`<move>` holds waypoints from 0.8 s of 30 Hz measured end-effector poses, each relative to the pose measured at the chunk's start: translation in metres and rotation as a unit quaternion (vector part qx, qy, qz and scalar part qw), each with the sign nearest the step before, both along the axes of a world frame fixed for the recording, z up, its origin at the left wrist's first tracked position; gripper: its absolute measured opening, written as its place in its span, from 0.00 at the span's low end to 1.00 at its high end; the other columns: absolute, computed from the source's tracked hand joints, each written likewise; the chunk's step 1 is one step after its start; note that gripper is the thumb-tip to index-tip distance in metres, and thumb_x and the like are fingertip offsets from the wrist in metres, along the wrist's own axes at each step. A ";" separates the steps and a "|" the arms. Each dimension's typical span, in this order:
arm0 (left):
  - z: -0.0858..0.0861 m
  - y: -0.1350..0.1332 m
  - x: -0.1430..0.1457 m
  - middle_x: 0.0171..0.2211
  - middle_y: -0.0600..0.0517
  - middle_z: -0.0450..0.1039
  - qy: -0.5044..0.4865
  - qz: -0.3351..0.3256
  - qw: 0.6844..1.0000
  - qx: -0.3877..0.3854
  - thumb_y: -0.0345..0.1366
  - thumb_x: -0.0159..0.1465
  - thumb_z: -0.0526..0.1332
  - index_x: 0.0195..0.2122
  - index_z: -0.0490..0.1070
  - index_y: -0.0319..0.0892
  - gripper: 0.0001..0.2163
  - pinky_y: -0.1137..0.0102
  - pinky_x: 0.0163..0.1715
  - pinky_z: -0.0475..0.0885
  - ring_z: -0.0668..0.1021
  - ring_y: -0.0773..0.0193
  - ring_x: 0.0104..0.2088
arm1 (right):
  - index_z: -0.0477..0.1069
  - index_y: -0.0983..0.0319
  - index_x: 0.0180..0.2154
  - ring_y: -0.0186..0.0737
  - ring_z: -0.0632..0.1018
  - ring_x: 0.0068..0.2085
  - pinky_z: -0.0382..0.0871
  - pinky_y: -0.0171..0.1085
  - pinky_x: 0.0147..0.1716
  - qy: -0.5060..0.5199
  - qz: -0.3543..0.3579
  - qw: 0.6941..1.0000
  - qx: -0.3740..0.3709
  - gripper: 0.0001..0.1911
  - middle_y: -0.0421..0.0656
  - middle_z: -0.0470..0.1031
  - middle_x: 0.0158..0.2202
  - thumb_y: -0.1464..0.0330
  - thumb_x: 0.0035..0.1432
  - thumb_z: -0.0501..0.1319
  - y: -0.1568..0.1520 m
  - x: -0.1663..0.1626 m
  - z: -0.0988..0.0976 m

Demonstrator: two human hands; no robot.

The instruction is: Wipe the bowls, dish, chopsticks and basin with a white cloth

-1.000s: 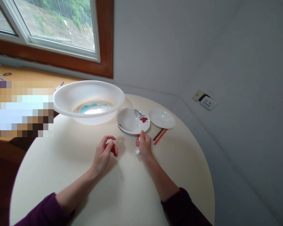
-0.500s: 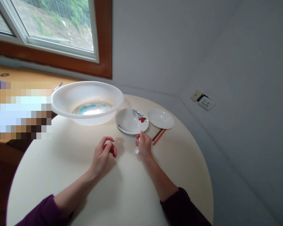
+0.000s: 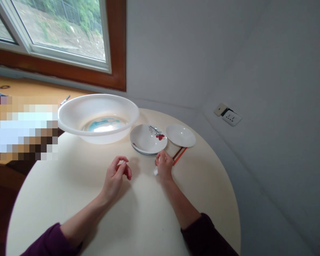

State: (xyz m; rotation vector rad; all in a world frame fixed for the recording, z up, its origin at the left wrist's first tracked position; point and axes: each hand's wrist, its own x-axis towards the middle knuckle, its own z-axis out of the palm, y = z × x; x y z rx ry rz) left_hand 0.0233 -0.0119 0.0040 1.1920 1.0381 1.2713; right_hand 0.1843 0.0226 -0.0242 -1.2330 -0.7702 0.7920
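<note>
My right hand [image 3: 165, 166] is closed around a small crumpled white piece that looks like tissue [image 3: 156, 172], its end poking out below the fingers. Just beyond that hand is a white bowl [image 3: 145, 138] with a red flower pattern, apparently stacked on another dish. Loosely curled, my left hand [image 3: 118, 172] hovers over the table, with nothing visible in its fingers. A plain white shallow dish [image 3: 180, 136] sits right of the flowered bowl. Partly under it lie a dark brown chopstick [image 3: 178, 153] and an orange-red chopstick [image 3: 180, 156].
A large translucent white basin [image 3: 98, 137] stands at the back left of the round cream table [image 3: 149, 220]. Left of it is a wooden desk [image 3: 40, 87], partly pixelated, below the window. A wall socket [image 3: 231, 117] is at the right.
My right hand has shifted very slightly to the right with the white piece in it. My left hand keeps the same curled pose; the view has tilted a little.
</note>
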 end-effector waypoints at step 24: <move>-0.006 0.003 -0.005 0.15 0.59 0.66 0.030 -0.002 1.000 0.005 0.46 0.58 0.53 0.35 0.60 0.44 0.11 0.70 0.25 0.64 0.69 0.66 0.19 | 0.56 0.54 0.57 0.43 0.77 0.34 0.62 0.34 0.30 -0.555 -0.118 0.781 -0.262 0.32 0.42 0.76 0.29 0.51 0.53 0.56 0.003 0.111 0.019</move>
